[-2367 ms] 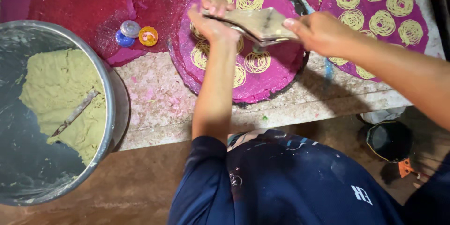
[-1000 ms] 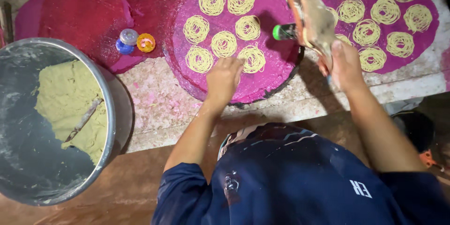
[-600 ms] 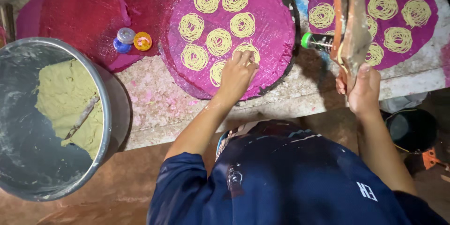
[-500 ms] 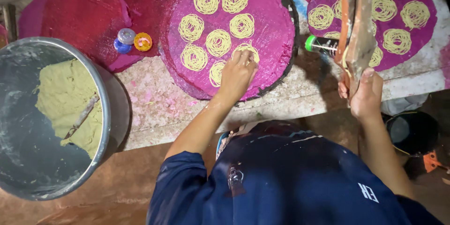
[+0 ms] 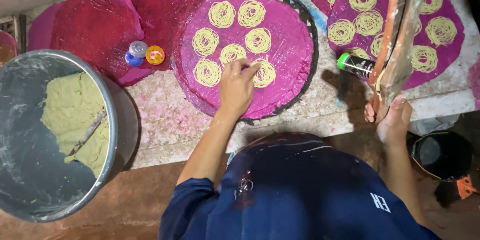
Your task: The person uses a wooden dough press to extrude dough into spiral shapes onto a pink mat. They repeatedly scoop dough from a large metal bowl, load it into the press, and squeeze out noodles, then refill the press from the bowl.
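The person wears a dark navy short-sleeved shirt (image 5: 300, 195), its sleeves ending around the elbows. Pale smears and flecks mark the cloth over the chest, and a small white printed mark sits near the right side. Both forearms are bare, as are the left hand (image 5: 236, 89) and right hand (image 5: 394, 120).

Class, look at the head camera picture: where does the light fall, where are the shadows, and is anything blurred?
Head view: light falls brightest on the pink mat; the left hand casts little shadow; the wooden press in the right hand throws a dark shadow leftward; the lower right corner is dark; the steel basin rim shows dull glare; no marked blur.
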